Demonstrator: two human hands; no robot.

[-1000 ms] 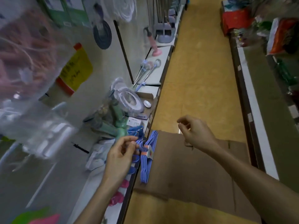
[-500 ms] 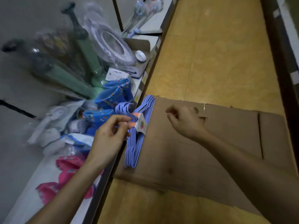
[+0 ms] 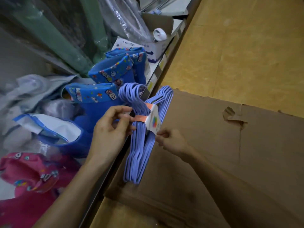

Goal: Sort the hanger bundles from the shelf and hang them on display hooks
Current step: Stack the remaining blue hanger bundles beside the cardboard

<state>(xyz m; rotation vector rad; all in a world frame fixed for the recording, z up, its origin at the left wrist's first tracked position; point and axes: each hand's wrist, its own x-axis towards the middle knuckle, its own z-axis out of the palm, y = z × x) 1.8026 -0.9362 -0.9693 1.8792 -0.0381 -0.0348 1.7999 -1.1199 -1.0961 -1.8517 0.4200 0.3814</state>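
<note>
A bundle of lilac-blue hangers point(image 3: 139, 155) hangs over the shelf's front edge, bound by an orange and white paper band point(image 3: 148, 118) near the hooks. My left hand point(image 3: 110, 134) pinches the band's orange end beside the hooks. My right hand point(image 3: 172, 141) pinches the lower corner of the band's white label from the other side. The hooks point(image 3: 130, 94) curl up toward the shelf.
Blue printed boots point(image 3: 113, 71) and pink ones point(image 3: 29, 176) lie on the shelf at left, with green wrapped rolls point(image 3: 54, 35) and a white box point(image 3: 148, 50) behind. A flattened cardboard sheet point(image 3: 213, 153) covers the yellow floor point(image 3: 246, 46) at right.
The view has dropped closer to the shelf. My right hand moved left from the cardboard onto the bundle's label. My left hand kept its hold on the band.
</note>
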